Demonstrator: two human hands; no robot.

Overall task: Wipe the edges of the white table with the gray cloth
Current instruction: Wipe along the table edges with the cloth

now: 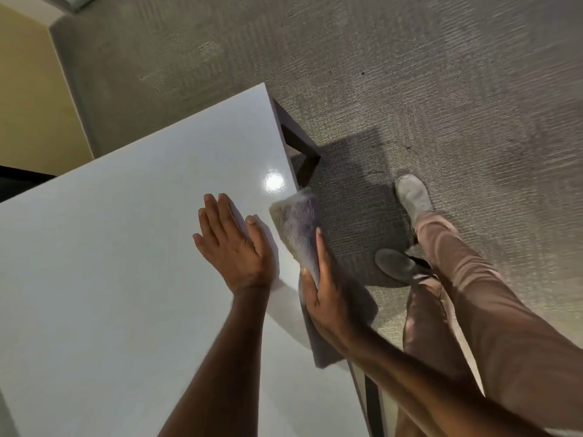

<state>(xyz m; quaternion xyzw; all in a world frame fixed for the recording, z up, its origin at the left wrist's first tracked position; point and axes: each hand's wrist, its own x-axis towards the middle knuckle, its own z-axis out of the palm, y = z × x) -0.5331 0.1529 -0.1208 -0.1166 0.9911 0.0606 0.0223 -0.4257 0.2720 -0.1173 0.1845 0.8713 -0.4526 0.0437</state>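
Observation:
The white table [132, 247] fills the left and middle of the view, its glossy top bare. Its right edge runs from the far corner down toward me. My right hand [325, 291] presses the gray cloth [299, 225] against that right edge, fingers wrapped over the fabric. The cloth is folded over the edge, and part of it hangs down below my wrist. My left hand [233, 244] lies flat on the tabletop just left of the cloth, fingers spread and holding nothing.
Gray carpet [410, 74] covers the floor to the right and beyond the table. The table's dark leg frame [299, 143] shows under the far corner. My legs and shoes [413, 197] stand close to the right edge. A yellow wall [28, 89] rises at the left.

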